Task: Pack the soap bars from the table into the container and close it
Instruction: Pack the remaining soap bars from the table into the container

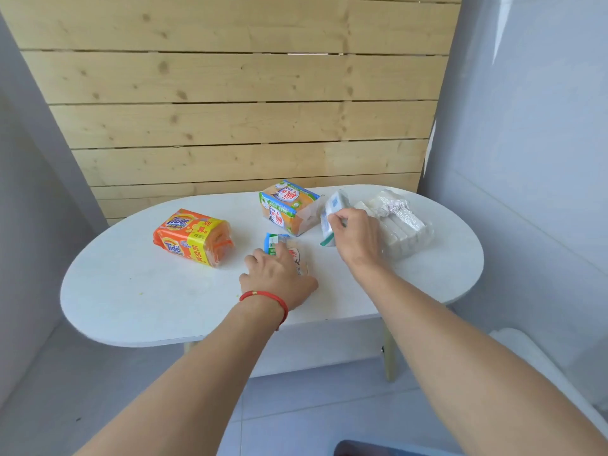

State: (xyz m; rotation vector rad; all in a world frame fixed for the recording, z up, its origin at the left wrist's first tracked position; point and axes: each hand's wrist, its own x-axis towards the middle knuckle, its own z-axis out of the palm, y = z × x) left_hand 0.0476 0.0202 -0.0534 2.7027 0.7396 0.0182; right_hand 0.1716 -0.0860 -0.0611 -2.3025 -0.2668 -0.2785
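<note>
On the white oval table point(138, 291) my left hand point(279, 278) lies over a wrapped soap bar point(275, 242) with a blue and green end, fingers curled round it. My right hand point(357, 236) pinches a white and blue wrapped soap bar point(330, 212) that stands tilted on its end. An orange Tide soap pack point(192, 236) lies at the left. An orange and green soap pack point(288, 205) sits at the back centre. A clear-wrapped bundle of white soap bars point(401, 225) lies at the right, behind my right hand. No container shows on the table.
A wooden plank wall point(230, 110) stands right behind the table. Grey walls close in on both sides. A pale wooden table leg point(390, 353) shows under the front edge. A dark object point(378, 449) sits on the tiled floor at the bottom edge.
</note>
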